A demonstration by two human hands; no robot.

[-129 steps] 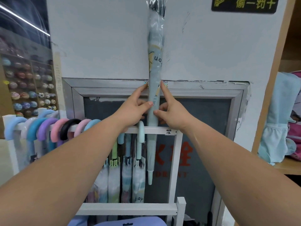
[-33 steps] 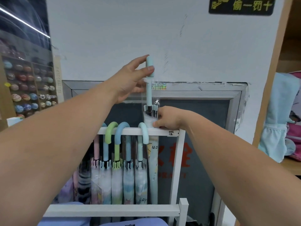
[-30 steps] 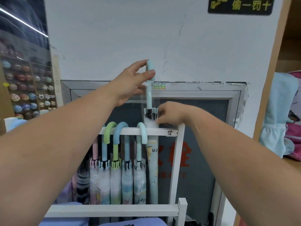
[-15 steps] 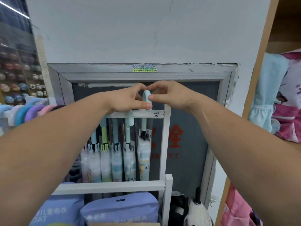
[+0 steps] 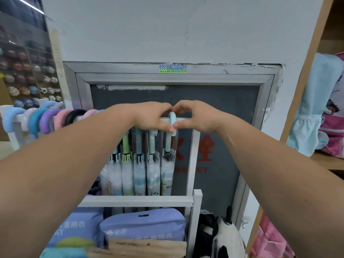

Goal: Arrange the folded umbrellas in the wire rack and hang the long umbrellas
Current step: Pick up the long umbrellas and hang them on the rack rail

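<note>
A long light-blue umbrella (image 5: 167, 170) in a clear sleeve hangs by its curved handle (image 5: 172, 120) from the white rail (image 5: 186, 119) of the rack, at the right end of the row. My left hand (image 5: 154, 118) and my right hand (image 5: 195, 116) both pinch that handle from either side, fingertips meeting at its front. Several other long umbrellas (image 5: 139, 172) in sleeves hang from the same rail just to the left. More hooked handles in blue, purple, pink and black (image 5: 46, 120) line the rail further left.
A white lower crossbar (image 5: 137, 201) and upright post (image 5: 193, 164) frame the rack. Purple raincoat packs (image 5: 143, 228) lie below. Behind is a grey framed panel (image 5: 173, 79). A wooden shelf with blue and pink fabric goods (image 5: 320, 108) stands on the right.
The umbrella has been lowered from overhead until its handle hooks over the rail. Both hands have come together on the handle, and the view has tilted down.
</note>
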